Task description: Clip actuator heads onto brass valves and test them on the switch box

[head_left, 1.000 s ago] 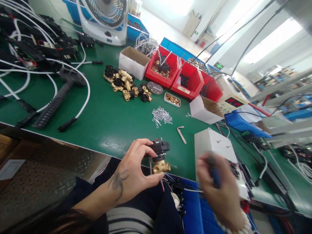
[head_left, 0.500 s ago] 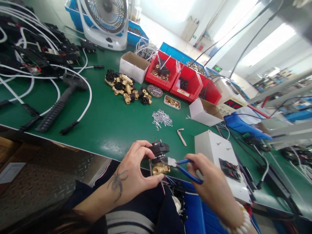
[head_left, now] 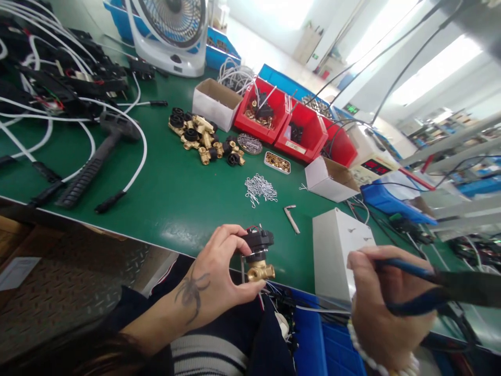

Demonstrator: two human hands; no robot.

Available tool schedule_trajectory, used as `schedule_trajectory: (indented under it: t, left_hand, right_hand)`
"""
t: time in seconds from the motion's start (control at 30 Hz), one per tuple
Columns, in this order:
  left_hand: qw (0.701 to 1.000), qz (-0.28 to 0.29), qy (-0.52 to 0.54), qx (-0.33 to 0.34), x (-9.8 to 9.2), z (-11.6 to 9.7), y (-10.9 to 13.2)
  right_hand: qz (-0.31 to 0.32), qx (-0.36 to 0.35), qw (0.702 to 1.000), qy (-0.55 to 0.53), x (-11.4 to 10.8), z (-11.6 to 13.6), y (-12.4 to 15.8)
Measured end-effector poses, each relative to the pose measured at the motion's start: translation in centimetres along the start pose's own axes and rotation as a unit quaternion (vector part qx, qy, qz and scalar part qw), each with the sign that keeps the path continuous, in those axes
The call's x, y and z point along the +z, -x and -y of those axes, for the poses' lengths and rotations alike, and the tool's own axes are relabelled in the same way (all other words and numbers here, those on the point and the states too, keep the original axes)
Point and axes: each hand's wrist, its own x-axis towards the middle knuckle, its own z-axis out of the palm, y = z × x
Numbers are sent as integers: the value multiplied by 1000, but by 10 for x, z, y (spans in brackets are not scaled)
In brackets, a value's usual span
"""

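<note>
My left hand grips a brass valve topped by a black plastic housing, just off the table's front edge. Thumb and fingers close on it from the left, and a white cable runs down beside it. Over on the right, my right hand is wrapped round the blue handles of pliers, whose jaws point right and are blurred. A heap of metal clips and a small bent pinkish-white tool lie on the table beyond the valve.
Several brass fittings, a tray of small brass parts and red bins stand farther back. A hammer and white cables lie at the left. Near my right hand is a grey box; a fan stands behind.
My right hand has drawn the pliers away from the valve and out to the right, turning their jaws rightward. My left hand still holds the valve in nearly the same place.
</note>
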Motion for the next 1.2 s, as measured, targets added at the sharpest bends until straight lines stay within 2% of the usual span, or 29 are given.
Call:
schedule_trajectory:
  t: [0.03,0.07,0.13,0.17,0.2,0.27,0.3,0.33,0.37,0.47,0.5,0.53,0.57,0.63,0.67,0.7,0.73,0.77,0.8,0.83,0.87,0.9,0.93,1.0,1.03,1.07,1.1,1.17,1.2]
  left_hand:
    - [1000,1,-1,1,0,0,0]
    - [1000,2,-2,2,-1,0,0]
    - [1000,-1,-4,5,-2,0,0]
    - [1000,-2,-4,6,-2,-1,0]
    - [1000,-3,-3,6,-2,-1,0]
    - [1000,-2,-2,6,-2,-1,0]
    - [1000,1,-2,5,-2,-1,0]
    - [1000,1,-3,5,-2,-1,0]
    - [1000,1,-4,5,-2,-1,-1]
    - [1000,-3,-4,8,-1,-1,-1]
    - [1000,-3,-3,9,-1,-1,-1]
    - [1000,-1,-3,6,-1,-1,-1]
    - [1000,2,-2,2,-1,-1,-2]
    - [1000,9,-2,-5,-1,-1,-2]
    - [1000,10,-2,-7,-1,-1,-1]
    - [1000,9,-1,-6,-2,-1,-1]
    - [1000,8,-1,-3,-2,-1,-1]
    - [1000,6,-2,-1,-2,-1,-1]
    - [1000,4,-3,1,-2,-1,-1]
    - [1000,2,-4,-1,-2,-1,-1]
    - [1000,3,-3,-2,-2,-1,-1]
    - [1000,6,-2,-5,-2,-1,-1]
    - [1000,9,0,-9,-2,-1,-1]
    - [1000,13,3,-10,-2,0,-1]
    - [1000,12,3,-10,-2,0,-1]
    - [1000,10,2,-8,-2,0,-1]
    - [1000,8,1,-4,-2,0,-2]
    - [1000,4,-2,2,-2,1,-2]
    - [1000,1,-1,5,-1,1,-2]
  right_hand:
    - [43,-18,999,0,2,1,2]
    - [123,-47,991,7,4,1,4]
    - [275,-92,957,26,7,4,5]
    - [298,-92,950,26,6,4,5]
    - [264,-76,961,22,5,5,4]
    - [111,-27,993,4,3,5,4]
    - [48,-14,999,-3,2,4,5]
    - [32,-18,999,-4,3,3,6]
    - [63,-38,997,1,5,2,7]
    - [270,-120,955,33,8,0,8]
    - [289,-124,949,37,7,0,7]
    - [264,-112,957,34,5,0,7]
    - [210,-90,973,26,3,0,7]
    - [64,-31,997,8,1,0,8]
    - [17,-14,1000,2,1,-1,9]
    - [20,-13,1000,1,3,0,10]
    - [71,-27,997,5,5,0,10]
    - [155,-56,986,12,7,1,10]
    - [242,-88,966,20,8,2,9]
    - [303,-111,946,28,8,2,7]
    - [321,-118,939,32,7,3,5]
    - [296,-109,948,33,6,4,4]
    - [239,-88,967,28,4,4,3]
    - [84,-33,996,18,1,3,3]
    - [35,-20,999,15,2,2,4]
    - [35,-23,999,18,4,1,6]
    - [80,-40,996,26,6,0,7]
    - [232,-100,966,48,11,0,8]
    - [282,-121,950,56,11,0,7]
